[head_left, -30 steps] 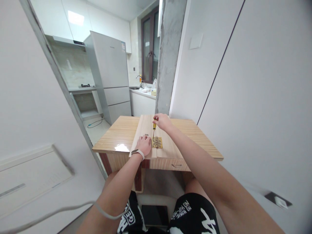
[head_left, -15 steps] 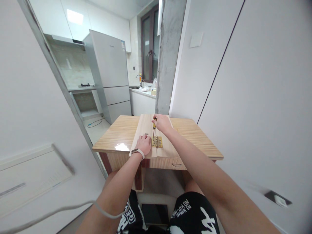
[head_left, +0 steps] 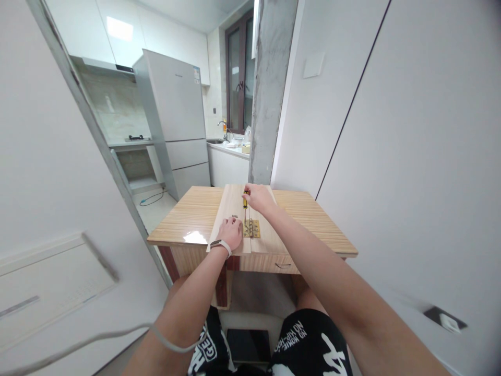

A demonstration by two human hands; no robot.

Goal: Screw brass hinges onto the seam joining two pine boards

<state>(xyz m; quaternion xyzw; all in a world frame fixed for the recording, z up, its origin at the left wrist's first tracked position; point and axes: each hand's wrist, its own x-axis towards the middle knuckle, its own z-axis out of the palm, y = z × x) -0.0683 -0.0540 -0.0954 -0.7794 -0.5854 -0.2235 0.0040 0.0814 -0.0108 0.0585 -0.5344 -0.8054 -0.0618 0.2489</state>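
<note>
Two pale boards lie side by side on the desk, the left board and the right board. A brass hinge lies across their seam. My right hand is closed on the yellow-and-black handle of a screwdriver, held upright with its shaft pointing down at the hinge's left leaf. Whether the tip touches a screw is too small to tell. My left hand rests on the left board with its fingers spread, just left of the hinge. Beyond its fingertips lie small screws.
The striped wooden desk has a drawer at its front. A grey cable crosses my left forearm. Walls stand at both sides; a fridge and a sink counter are behind.
The screwdriver's top and my right hand have shifted slightly left, and the shaft stands straighter. My left hand has stayed in place on the board.
</note>
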